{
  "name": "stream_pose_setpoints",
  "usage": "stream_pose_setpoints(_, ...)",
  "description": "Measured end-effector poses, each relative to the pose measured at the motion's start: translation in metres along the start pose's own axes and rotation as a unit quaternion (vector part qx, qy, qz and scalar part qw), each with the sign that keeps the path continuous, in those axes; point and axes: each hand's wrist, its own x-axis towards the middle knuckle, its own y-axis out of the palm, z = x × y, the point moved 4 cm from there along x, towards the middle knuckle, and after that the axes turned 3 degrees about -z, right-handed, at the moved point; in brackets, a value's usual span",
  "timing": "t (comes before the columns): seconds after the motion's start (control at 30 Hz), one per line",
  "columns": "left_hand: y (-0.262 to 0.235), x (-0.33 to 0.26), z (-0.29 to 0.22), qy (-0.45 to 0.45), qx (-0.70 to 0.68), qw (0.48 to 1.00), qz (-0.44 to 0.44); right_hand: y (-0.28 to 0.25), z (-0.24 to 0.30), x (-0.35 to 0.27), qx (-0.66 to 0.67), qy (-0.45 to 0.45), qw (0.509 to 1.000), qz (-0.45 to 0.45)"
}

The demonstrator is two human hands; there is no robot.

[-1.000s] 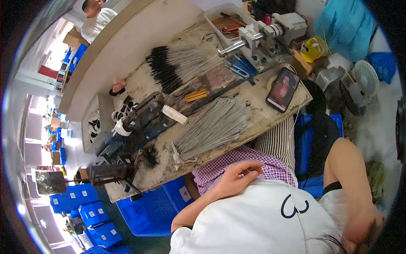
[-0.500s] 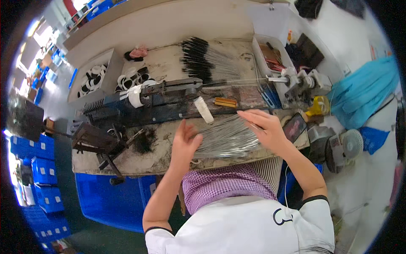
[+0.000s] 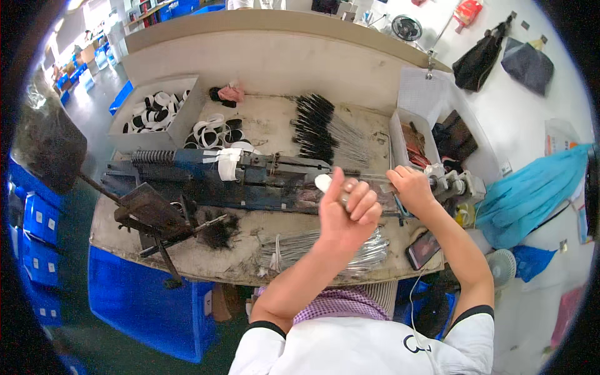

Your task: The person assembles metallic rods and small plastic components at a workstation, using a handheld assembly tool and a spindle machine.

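My left hand (image 3: 350, 209) is closed, thumb up, around a white-wrapped handle (image 3: 323, 182) at the middle of the long bench machine (image 3: 262, 172). Only the handle's rounded end shows beside the thumb. Farther right, my right hand (image 3: 409, 187) bends its fingers at a thin metal wire near the metal chuck (image 3: 451, 185); its fingertips look pinched together, partly hiding the wire. A bundle of bare silver wires (image 3: 294, 247) lies at the bench's near edge, partly under my left forearm. Behind the machine rests a pile of black-bristled wire brushes (image 3: 314, 128).
White-and-black rings fill a grey bin (image 3: 153, 140) at the back left, with more rings (image 3: 215, 131) beside it. A dark metal stand (image 3: 153, 215) juts over the left front. A phone (image 3: 424, 250) lies at right, and a tool tray (image 3: 414, 144) stands behind the chuck.
My left hand has moved from the wire bundle to the white-wrapped handle and closed on it. My right hand has gone from above the bundle to the machine beside the chuck. The view has shifted.
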Motion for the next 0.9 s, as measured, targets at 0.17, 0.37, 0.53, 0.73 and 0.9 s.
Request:
stream_pose_setpoints(0.17,0.008,-0.055,-0.031,-0.052,0.246,0.965,0.081,0.014,-0.037,0.015,0.016,0.053,0.998,-0.023)
stream_pose_setpoints(0.37,-0.071,-0.133,-0.026,0.008,0.957,0.230,0.178,0.062,-0.090,0.138,-0.031,0.184,0.982,-0.032)
stream_pose_setpoints(0.53,-0.091,-0.130,-0.036,0.017,0.986,0.103,0.127,0.081,-0.104,0.168,0.017,0.163,0.986,-0.041)
stream_pose_setpoints(0.73,-0.105,-0.129,-0.050,0.084,0.975,0.047,0.202,0.127,-0.119,0.168,0.073,0.259,0.951,0.150)
stream_pose_setpoints(0.9,-0.110,-0.121,-0.052,-0.060,0.971,0.061,0.224,0.192,-0.136,0.174,0.193,0.333,0.916,0.109)
